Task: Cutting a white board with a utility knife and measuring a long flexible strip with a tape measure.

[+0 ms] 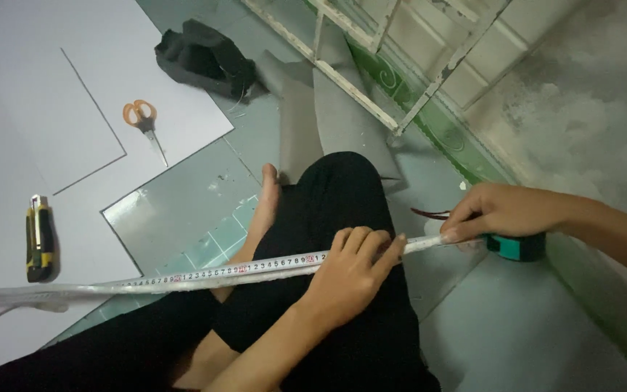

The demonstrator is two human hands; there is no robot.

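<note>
Tape measure blade (pixel 205 277) stretched left to right across the black-trousered knee (pixel 335 196). Left hand (pixel 350 272) pinches the blade at centre; right hand (pixel 498 210) closes on the green case (pixel 520 247) at right. Far left on the floor: white sheets (pixel 74 87), orange-handled scissors (pixel 143 123), yellow-black utility knife (pixel 40 238).

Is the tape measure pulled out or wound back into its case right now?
Pulled out. The white tape blade runs from the green case at the right hand, under the left hand, and off the frame's left edge.
</note>
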